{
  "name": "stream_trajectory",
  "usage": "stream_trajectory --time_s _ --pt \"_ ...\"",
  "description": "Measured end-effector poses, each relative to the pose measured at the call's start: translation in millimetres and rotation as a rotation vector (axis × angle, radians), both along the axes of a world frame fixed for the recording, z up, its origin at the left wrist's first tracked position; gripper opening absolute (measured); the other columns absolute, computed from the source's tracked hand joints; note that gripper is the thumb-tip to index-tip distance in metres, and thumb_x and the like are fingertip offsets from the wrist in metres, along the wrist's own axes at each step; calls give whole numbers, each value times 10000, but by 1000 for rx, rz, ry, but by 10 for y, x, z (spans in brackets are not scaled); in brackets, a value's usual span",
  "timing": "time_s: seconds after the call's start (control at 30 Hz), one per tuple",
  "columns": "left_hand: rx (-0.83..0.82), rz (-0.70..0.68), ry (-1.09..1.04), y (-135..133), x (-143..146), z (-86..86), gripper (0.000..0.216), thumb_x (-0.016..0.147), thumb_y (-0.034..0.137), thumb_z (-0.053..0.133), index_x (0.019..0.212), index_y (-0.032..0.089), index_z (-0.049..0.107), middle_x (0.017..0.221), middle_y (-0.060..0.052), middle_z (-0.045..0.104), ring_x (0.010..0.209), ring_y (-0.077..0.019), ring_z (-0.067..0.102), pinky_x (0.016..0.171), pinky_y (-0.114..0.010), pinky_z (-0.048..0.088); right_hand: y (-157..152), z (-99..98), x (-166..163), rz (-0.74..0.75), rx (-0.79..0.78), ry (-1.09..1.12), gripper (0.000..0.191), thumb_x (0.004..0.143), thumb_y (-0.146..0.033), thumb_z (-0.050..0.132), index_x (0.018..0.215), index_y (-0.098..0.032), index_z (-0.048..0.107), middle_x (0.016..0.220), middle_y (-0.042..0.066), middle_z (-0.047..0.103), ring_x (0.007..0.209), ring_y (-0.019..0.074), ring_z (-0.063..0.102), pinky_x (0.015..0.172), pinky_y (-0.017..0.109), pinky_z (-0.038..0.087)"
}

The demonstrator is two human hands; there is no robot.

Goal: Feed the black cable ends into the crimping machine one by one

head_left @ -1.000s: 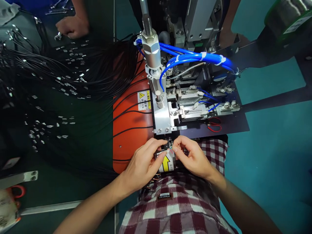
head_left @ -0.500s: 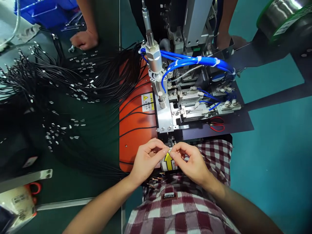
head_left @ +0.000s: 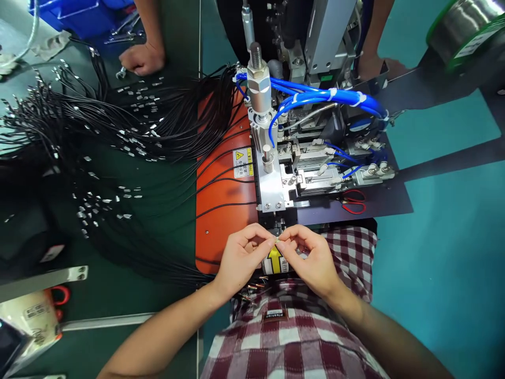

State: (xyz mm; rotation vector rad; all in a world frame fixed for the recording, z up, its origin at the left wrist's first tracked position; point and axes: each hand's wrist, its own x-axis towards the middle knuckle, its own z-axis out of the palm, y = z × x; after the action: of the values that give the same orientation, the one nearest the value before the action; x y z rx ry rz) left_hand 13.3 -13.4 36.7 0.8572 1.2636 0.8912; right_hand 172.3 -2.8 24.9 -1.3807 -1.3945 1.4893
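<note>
My left hand (head_left: 243,258) is closed in a pinch, thumb against forefinger, just in front of the metal press machine (head_left: 272,187). Its fingertips meet those of my right hand (head_left: 310,258), which pinches in the same way. Something tiny and pale shows between the fingertips, too small to name. Right below them is a round part with a yellow arrow label (head_left: 276,263), partly covered by both hands. Thin wire ends with coppery tips (head_left: 254,288) stick out below my left hand, beside the checked apron (head_left: 284,326). Black cables (head_left: 221,208) run across the orange plate (head_left: 221,237) to the machine.
Bundled black cables (head_left: 138,121) with metal ends spread over the dark table at left. A co-worker's fist (head_left: 142,59) rests near a blue bin (head_left: 74,18). Red-handled scissors (head_left: 354,201) lie right of the machine. A wire spool (head_left: 465,31) stands at upper right.
The whole view has shifted slightly. My hands stay pinched together at the same place, with the fingertips now a little closer to each other.
</note>
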Motion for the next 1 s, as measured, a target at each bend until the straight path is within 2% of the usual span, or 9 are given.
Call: stream_trajectory --time_s 0.13,0.3,0.57,0.8,1.0 --pt "26 22 2 2 15 2 153 815 280 653 754 144 622 737 7 560 558 -57 466 475 -162 371 17 14 -54 -30 -32 41 95 800 -245 628 745 -173 602 639 -7 566 554 111 479 520 233 391" --pt "-5 59 -38 -14 47 -1 176 808 295 664 745 144 599 705 22 532 528 -46 430 457 -158 353 29 31 -85 -58 -182 124 140 764 -286 656 726 -162 601 545 -43 502 491 91 437 486 229 328" --pt "-54 79 -79 -41 56 -11 209 804 336 666 766 152 574 648 36 510 473 -40 383 413 -158 323 23 52 -92 -97 -299 226 232 718 -371 714 722 -161 615 512 -51 487 463 88 433 461 221 345" --pt "-30 100 -85 -46 74 -31 197 812 330 661 783 160 567 666 41 510 472 -35 380 417 -156 325 9 40 -97 -103 -283 246 247 717 -379 727 734 -155 625 536 -46 503 475 85 441 470 220 359" --pt "66 103 -37 -67 91 -39 135 829 269 644 779 161 579 734 35 534 522 -34 422 504 -164 382 -8 30 -110 -122 -219 207 179 740 -317 700 722 -158 619 584 -20 561 503 95 473 498 229 379"
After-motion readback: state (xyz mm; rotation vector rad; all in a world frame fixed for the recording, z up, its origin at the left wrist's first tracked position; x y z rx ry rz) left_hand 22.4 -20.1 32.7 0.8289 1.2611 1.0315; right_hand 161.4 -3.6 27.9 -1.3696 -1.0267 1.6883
